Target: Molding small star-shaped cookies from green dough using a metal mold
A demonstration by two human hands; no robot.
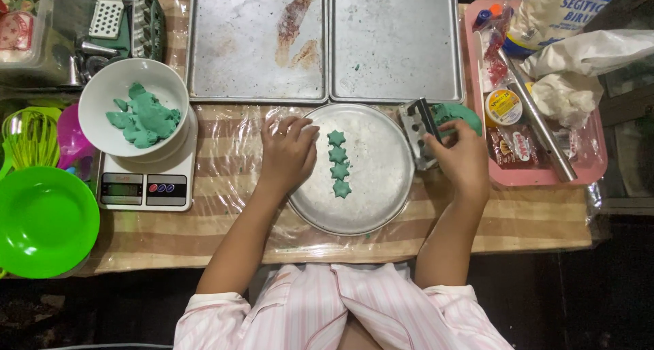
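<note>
Left hand resting on the left rim of the round metal tray, fingers loosely curled and close together, tips pointing right toward the column of green dough stars, holding nothing

Four stars, set in a line running away from the body down the tray's middle, just to the right of those fingertips; long axis of the row near-vertical in the head view, stars touching or nearly so; left hand clearly the nearer of the two

Right hand at the tray's right edge, fingers bent around a small metal cutter, apparently pinching it, though the exact grip hidden by the knuckles; flattened green dough sheet just behind, half covered by that hand

Tray surface dull, pale, dusted-looking; stars soft, matte, thick-edged with rounded points. Table under clear plastic film over a striped tan cloth

To the left, a white bowl of torn green dough lumps sitting on a digital kitchen scale; beyond it a bright green plastic bowl and a green whisk

Above, two rectangular baking sheets side by side, bare metal, the left one stained brown. On the right a pink tray with a steel rolling pin, a small round tub and crumpled bags
</note>
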